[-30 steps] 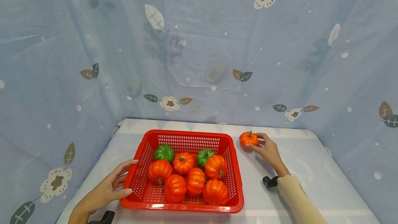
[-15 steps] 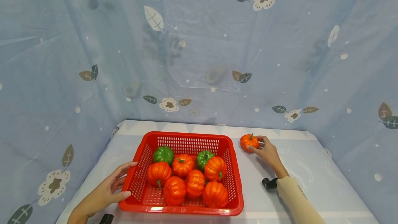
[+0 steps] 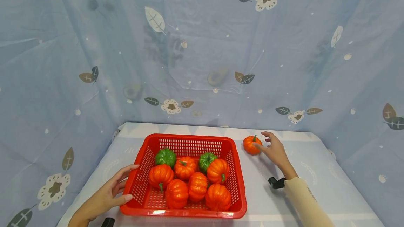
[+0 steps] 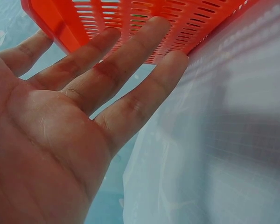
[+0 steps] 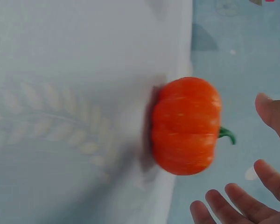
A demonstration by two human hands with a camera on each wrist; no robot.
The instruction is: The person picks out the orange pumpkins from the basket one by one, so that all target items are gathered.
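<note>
A small orange pumpkin with a green stem sits on the table right of the basket. Beside it, my right hand has its fingers spread; in the right wrist view a gap separates the fingertips from the pumpkin. The red plastic basket holds several orange pumpkins and two green ones. At its left side is my left hand, thumb by the front corner and fingers extended. The left wrist view shows these fingers straight against the slotted basket wall.
A pale patterned cloth covers the table. Blue floral curtains enclose the back and both sides. Black wrist pieces show below the right hand and at the bottom left.
My right hand has let go of the small pumpkin, its fingers spreading and drawing back to the right. The pumpkin stays on the table, and the left hand keeps its place at the basket.
</note>
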